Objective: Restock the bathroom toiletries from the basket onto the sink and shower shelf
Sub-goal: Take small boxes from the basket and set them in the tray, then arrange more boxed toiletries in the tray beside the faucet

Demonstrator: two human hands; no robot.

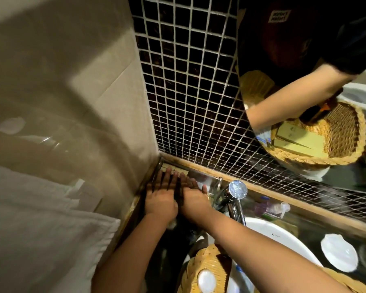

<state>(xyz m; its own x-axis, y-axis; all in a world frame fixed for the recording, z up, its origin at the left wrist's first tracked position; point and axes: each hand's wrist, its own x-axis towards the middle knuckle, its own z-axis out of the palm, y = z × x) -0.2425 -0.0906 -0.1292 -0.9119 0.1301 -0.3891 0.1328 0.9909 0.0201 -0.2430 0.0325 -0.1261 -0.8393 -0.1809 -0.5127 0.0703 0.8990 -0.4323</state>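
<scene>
Tight corner where beige wall meets dark mosaic tile, at the back-left of the sink counter. Left hand and right hand are side by side with fingers straight, pointing into the corner, palms closing in on a narrow dark bottle between them. Only a sliver of it shows, so I can't tell whether it's standing on the counter yet. The mirror reflects a dark amber bottle by the arm, likely the same one. Judgement: rigid, smooth sides, probably glass or hard plastic with some weight, slippery if wet and could crack on tile. Best taken round the body low down, not by the cap. Room is poor: walls on two sides, the chrome faucet just beside the right hand, and the wooden ledge behind. Pull out straight back toward the body, over the basket at the near edge, where a white round item is left. Small bottles sit behind the faucet, a shell dish is well right, and a towel hangs left.
</scene>
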